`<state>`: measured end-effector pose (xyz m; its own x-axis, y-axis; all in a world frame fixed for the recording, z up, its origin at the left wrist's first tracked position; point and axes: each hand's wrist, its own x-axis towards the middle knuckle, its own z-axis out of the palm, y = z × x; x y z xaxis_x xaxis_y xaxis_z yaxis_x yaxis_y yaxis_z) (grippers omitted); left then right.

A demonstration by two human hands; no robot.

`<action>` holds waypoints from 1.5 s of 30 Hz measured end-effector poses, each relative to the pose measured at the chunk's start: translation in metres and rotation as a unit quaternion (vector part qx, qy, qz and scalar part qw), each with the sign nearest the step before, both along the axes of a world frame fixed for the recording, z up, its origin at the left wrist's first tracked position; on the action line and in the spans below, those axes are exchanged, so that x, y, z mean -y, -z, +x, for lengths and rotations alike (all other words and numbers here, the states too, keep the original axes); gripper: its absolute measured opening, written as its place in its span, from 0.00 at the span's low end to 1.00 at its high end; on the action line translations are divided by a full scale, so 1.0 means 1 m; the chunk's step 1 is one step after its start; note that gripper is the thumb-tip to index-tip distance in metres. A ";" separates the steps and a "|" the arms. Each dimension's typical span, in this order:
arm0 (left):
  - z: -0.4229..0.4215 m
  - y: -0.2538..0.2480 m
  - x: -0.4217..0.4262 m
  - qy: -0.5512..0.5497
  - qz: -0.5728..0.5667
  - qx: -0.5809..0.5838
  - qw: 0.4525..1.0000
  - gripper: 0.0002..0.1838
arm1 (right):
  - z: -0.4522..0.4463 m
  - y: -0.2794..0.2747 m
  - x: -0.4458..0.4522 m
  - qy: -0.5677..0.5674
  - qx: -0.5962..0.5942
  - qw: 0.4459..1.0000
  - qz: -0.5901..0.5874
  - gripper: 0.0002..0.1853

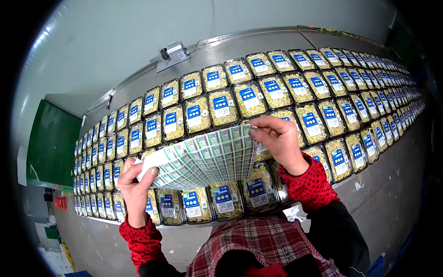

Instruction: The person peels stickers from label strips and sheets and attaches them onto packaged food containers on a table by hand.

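A sheet of small green and white labels with square codes (pixel 203 157) hangs curved between both hands, above rows of clear-topped trays. My left hand (pixel 137 182) pinches its left end, thumb on top, where the sheet is blank white. At its upper right corner, my right hand (pixel 277 137) grips the edge between thumb and fingers. Beneath and around the sheet are black trays of pale sprouts (pixel 224 199), each with a blue and white label. The sheet hides some trays in the middle.
Several rows of the trays cover a long metal table (pixel 272 40). A small grey device (pixel 175 51) stands at the table's back edge by the wall. A green panel (pixel 48 143) is at the left, with a red object (pixel 60 203) on the floor below.
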<state>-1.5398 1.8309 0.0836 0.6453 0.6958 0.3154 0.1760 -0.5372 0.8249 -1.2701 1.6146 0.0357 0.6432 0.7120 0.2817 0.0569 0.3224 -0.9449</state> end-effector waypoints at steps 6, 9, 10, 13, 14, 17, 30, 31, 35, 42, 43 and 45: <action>0.008 -0.013 0.007 0.039 0.174 -0.015 0.984 0.06 | -0.003 -0.006 -0.008 0.012 0.056 0.998 -0.018 0.04; 0.013 -0.017 0.020 0.010 0.163 -0.041 0.986 0.07 | -0.001 -0.008 -0.012 0.041 0.161 0.986 -0.028 0.05; 0.016 -0.018 0.026 -0.043 0.134 -0.027 0.990 0.08 | -0.003 -0.008 -0.014 0.044 0.146 0.988 -0.014 0.05; 0.012 -0.018 0.026 -0.014 0.144 -0.019 0.989 0.11 | -0.005 -0.009 -0.016 0.050 0.115 0.992 0.013 0.05; 0.012 -0.019 0.025 0.002 0.149 -0.015 0.989 0.13 | -0.005 -0.010 -0.015 0.040 0.099 0.994 0.005 0.05; 0.013 -0.020 0.023 0.008 0.132 -0.015 0.991 0.11 | -0.001 -0.010 -0.013 0.039 0.121 0.992 -0.011 0.05; 0.016 -0.024 0.020 0.068 0.167 0.034 0.983 0.11 | -0.004 -0.002 -0.012 0.054 0.240 0.969 0.004 0.04; 0.016 -0.025 0.021 0.062 0.161 0.028 0.985 0.11 | -0.007 -0.005 -0.013 0.047 0.152 0.987 0.023 0.04; 0.015 -0.025 0.020 0.057 0.157 0.031 0.985 0.09 | -0.003 -0.004 -0.008 0.016 0.139 0.990 -0.004 0.04; 0.009 -0.032 0.019 0.053 0.189 0.011 0.981 0.06 | -0.002 -0.005 -0.006 -0.024 0.306 0.950 -0.058 0.07; 0.010 -0.034 0.020 0.057 0.203 0.010 0.977 0.06 | -0.003 -0.010 -0.009 -0.024 0.288 0.957 -0.039 0.09; 0.012 -0.035 0.022 0.056 0.205 0.003 0.977 0.06 | -0.007 -0.013 -0.011 -0.025 0.213 0.976 -0.028 0.14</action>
<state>-1.5276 1.8085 0.1191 0.7069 0.4354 0.5574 0.0937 -0.8387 0.5364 -1.2772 1.6251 0.0484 0.4399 0.7614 0.4762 0.4339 0.2841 -0.8550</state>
